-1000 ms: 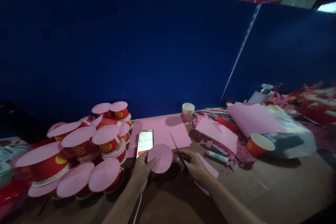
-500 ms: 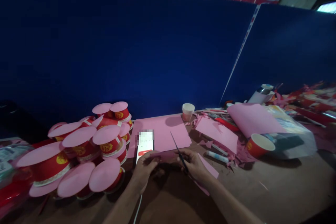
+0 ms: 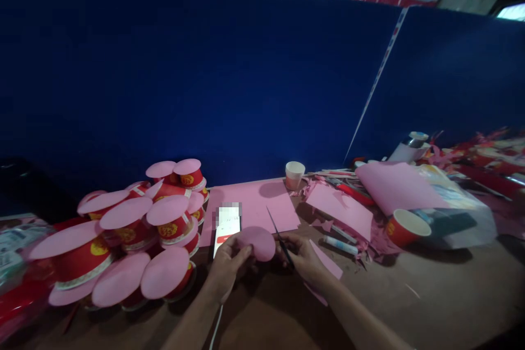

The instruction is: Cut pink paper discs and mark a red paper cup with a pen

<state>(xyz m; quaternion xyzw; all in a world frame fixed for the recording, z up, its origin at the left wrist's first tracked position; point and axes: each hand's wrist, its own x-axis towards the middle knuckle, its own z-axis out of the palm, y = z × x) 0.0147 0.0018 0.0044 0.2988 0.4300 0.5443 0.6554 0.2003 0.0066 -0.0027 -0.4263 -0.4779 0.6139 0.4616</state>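
Observation:
A round piece of pink paper (image 3: pixel 261 243) is pinched between the thumb and fingers of my left hand (image 3: pixel 229 262), its flat face tilted toward me. My right hand (image 3: pixel 301 257) is closed on dark scissors (image 3: pixel 283 239), whose thin blades point up and away over a large pink sheet (image 3: pixel 258 205). The paper's right edge is close to the fingers of my right hand. A lit phone (image 3: pixel 227 227) lies just beyond my left hand, with a white cable running toward me.
Red cups topped with pink discs (image 3: pixel 166 273) are stacked at the left. A white cup (image 3: pixel 294 174) stands by the blue partition (image 3: pixel 205 76). Pink scraps, a glue tube (image 3: pixel 340 245), a red cup (image 3: pixel 406 228) and a plastic bag (image 3: pixel 471 224) lie right on the brown table (image 3: pixel 410 306).
The pink paper in my left hand has turned from nearly edge-on to showing its round face. Both hands stay in nearly the same place.

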